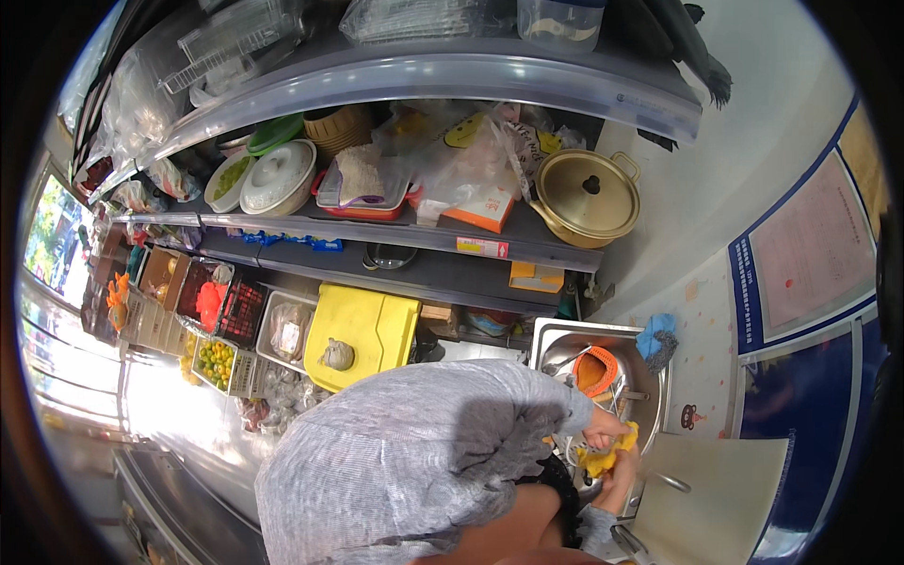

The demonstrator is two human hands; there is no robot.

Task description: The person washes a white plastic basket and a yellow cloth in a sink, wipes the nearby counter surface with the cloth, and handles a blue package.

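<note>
My left hand, below a grey sleeve, grips a crumpled yellow cloth-like piece over the stainless steel sink. From the lower side my right hand holds the same yellow piece. Its exact material is not certain. An orange plastic strainer basket lies in the sink, beyond my left hand, with something brown in it. Metal utensils lie around the basket, partly hidden by my left hand and sleeve.
A blue cloth and a grey scourer rest on the sink's corner. A pale board stands beside the sink. Shelves hold a lidded gold pot and a white casserole. A yellow-lidded bin stands below.
</note>
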